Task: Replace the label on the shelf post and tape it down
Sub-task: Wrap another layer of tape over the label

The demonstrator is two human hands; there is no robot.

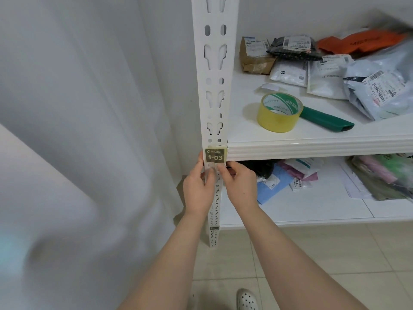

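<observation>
A dark label (215, 155) reading 1-03 sits on the white slotted shelf post (214, 70), level with the shelf edge, under yellowish clear tape. My left hand (199, 186) holds the post's left side just below the label, thumb lying on the post's front. My right hand (239, 182) is at the post's right side, its thumb pressing just under the label's lower right corner. A yellow tape roll (278, 113) lies on the upper shelf (312, 146), with a green-handled tool (324, 119) behind it.
Mailer bags and parcels (335, 70) crowd the back and right of the upper shelf. More packets (301, 173) lie on the lower shelf. A white wall or curtain fills the left. Tiled floor and a white perforated shoe (247, 299) are below.
</observation>
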